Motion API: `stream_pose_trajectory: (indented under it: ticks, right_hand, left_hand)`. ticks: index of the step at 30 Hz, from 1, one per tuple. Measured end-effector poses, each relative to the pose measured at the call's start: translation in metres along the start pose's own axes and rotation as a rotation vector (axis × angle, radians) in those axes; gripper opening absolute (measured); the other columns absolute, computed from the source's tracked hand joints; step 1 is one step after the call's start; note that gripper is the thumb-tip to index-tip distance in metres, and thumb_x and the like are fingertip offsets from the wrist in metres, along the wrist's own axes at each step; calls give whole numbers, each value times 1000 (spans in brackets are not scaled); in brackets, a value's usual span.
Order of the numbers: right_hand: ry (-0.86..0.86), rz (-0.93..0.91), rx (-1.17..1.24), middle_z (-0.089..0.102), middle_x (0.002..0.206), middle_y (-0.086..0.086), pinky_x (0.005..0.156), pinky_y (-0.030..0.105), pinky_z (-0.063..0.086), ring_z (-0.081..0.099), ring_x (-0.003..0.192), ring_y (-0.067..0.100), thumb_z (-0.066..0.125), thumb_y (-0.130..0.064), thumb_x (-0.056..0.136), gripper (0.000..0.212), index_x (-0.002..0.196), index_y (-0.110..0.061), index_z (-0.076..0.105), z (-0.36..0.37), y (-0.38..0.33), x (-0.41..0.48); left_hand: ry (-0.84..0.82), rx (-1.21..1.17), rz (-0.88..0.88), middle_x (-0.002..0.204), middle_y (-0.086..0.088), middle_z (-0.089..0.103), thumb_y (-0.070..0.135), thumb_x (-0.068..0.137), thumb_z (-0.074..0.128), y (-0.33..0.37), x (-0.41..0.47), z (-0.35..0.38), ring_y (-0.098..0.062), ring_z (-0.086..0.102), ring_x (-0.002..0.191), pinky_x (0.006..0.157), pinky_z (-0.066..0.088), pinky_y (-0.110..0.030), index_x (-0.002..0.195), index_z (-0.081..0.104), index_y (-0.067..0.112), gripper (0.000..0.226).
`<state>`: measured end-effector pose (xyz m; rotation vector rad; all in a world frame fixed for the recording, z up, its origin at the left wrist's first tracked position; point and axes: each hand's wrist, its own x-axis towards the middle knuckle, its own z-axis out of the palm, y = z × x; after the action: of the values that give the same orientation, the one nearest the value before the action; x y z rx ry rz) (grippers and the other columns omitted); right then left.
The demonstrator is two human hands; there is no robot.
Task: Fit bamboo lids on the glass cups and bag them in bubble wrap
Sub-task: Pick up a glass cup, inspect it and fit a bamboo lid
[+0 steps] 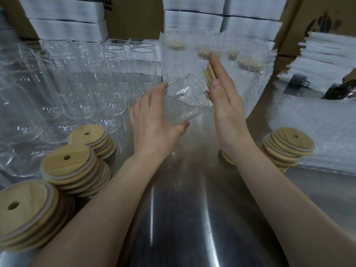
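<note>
My left hand (152, 120) grips a clear glass cup (185, 99), tilted with its mouth pointing up and to the right. My right hand (223, 89) is flat with straight fingers, its palm carrying a bamboo lid (209, 74) held edge-on beside the cup's rim. Whether the lid touches the rim I cannot tell. Stacks of bamboo lids with straw holes lie at the left (67, 168) and at the right (287, 147). A pile of bubble-wrap bags (323, 124) lies at the right.
Many empty glass cups (77, 79) stand at the left and back. Several cups wrapped in bubble wrap with lids (248, 64) stand behind my hands. White boxes (192, 18) and brown cartons line the back. The steel tabletop (183, 209) stretches between my arms.
</note>
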<state>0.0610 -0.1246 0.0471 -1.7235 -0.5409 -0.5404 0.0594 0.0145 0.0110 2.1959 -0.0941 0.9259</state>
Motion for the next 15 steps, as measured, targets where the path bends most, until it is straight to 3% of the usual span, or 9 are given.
stream_pose_trajectory:
  ticks: [5,10,15]
  right_hand:
    - [-41,-73,-163,42,141,9,113,16,24,35,129,5,34,-19,103,46,148,-12,36,3,2,-3]
    - [-51,-93,-165,41,139,12,108,8,22,31,120,-15,35,-17,103,47,149,-10,35,5,6,-4]
    - [-49,-87,-162,39,139,12,105,5,22,31,117,-20,33,-18,103,47,149,-10,33,6,7,-4]
  left_hand:
    - [-14,77,22,136,-2,52,40,64,85,4,-3,-1,-25,45,129,111,29,-40,147,40,26,95]
    - [16,117,24,134,-1,54,40,62,86,5,-3,-1,-26,47,127,106,30,-41,146,41,27,96]
    - [24,159,22,137,-1,54,45,62,86,6,-5,-2,-27,46,128,106,30,-44,146,41,29,97]
